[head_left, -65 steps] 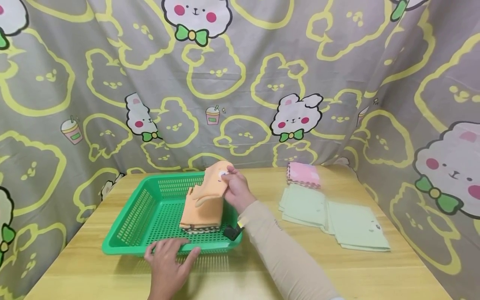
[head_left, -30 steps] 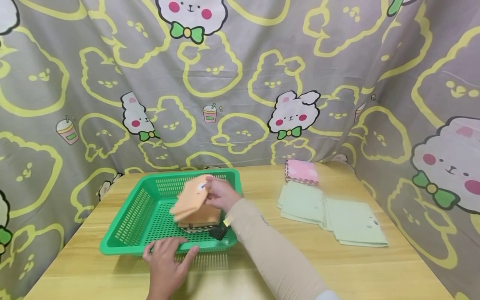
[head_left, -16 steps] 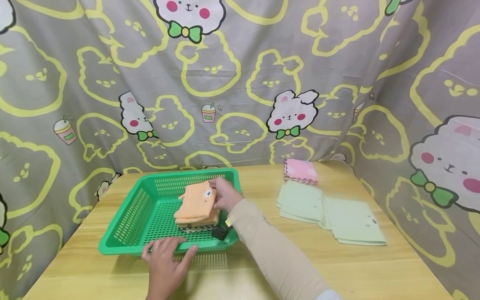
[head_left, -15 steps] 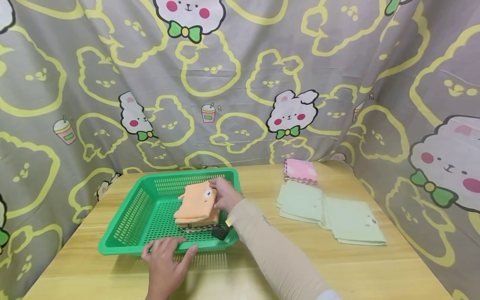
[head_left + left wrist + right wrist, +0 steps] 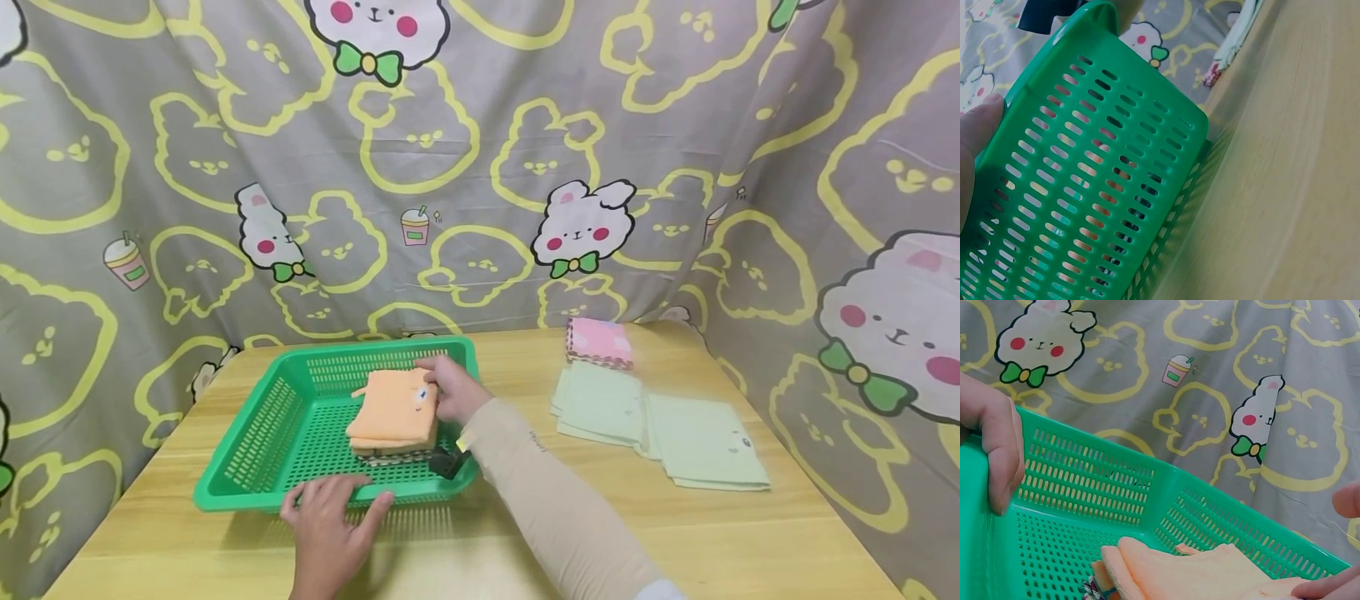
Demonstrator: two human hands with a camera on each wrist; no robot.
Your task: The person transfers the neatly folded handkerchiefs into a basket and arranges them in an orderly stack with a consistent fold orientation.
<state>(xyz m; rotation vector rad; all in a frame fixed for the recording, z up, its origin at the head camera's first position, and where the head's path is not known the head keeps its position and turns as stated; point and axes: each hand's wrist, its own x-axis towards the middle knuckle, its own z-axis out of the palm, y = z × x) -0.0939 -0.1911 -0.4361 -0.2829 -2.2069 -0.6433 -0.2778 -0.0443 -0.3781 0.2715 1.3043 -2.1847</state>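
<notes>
A folded orange towel (image 5: 390, 408) with a small face patch lies flat on a stack of folded cloths in the right part of a green plastic basket (image 5: 240, 501). A checkered edge shows at the bottom of that stack. My right hand (image 5: 453, 390) is at the towel's right edge; in the right wrist view, one fingertip (image 5: 1322, 587) touches the towel and another is raised off it. My left hand (image 5: 330, 525) grips the basket's front rim, fingers curled over it. The left wrist view shows its thumb (image 5: 982, 122) by the slotted wall.
On the wooden table (image 5: 510, 533), two pale green folded towels (image 5: 600, 404) lie right of the basket, side by side. Behind them is a pink folded cloth (image 5: 600, 340) with a checkered edge. A patterned curtain (image 5: 465, 192) hangs behind. A black wrist camera (image 5: 446, 461) hangs over the basket's right end.
My right hand has brought the orange towel down and left from above the stack, laid it flat there, and loosened its pinch. My left hand has stayed on the rim.
</notes>
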